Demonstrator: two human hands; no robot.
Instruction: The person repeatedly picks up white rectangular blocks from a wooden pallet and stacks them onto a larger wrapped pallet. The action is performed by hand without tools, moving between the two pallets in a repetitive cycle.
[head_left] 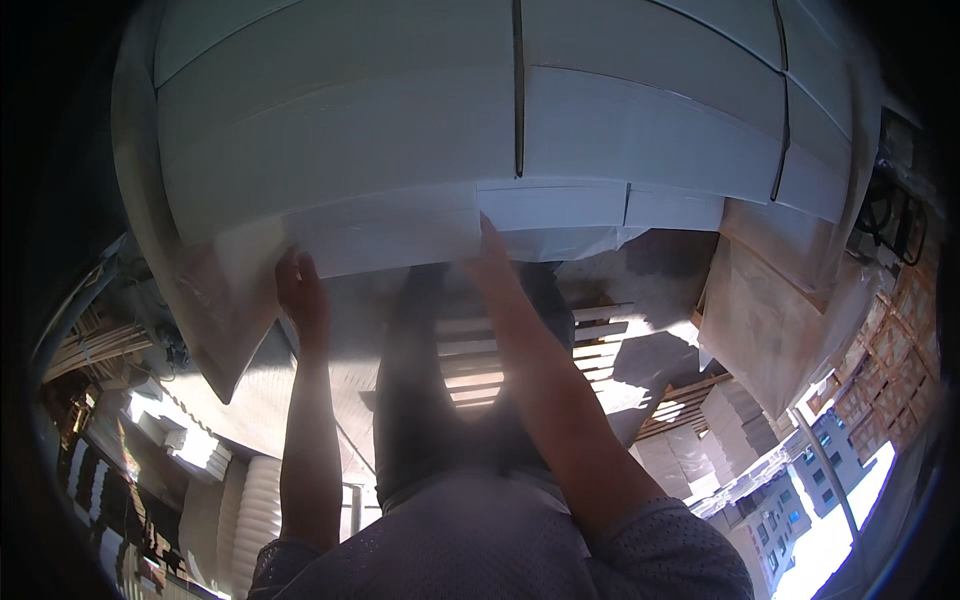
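Observation:
A plain white box [385, 235] lies at the near edge of a row of larger pale boxes, between my two hands. My left hand [300, 282] has its fingers bent against the box's left end. At the other end, my right hand [487, 250] presses with its forefinger stretched along the side; the rest of that hand is slightly blurred and partly hidden. Right beside that fingertip sits another small white box [550, 207], with a third one [672, 208] farther right. Thin clear plastic [570, 243] hangs below them.
Large pale boxes [340, 130] fill the top of the view. Brownish sheet flaps [765, 290] hang at both sides. Below are a slatted wooden pallet [470, 360], stacked white blocks [735, 425] at right and a ribbed white roll [258, 515] at left. A building shows outside, lower right.

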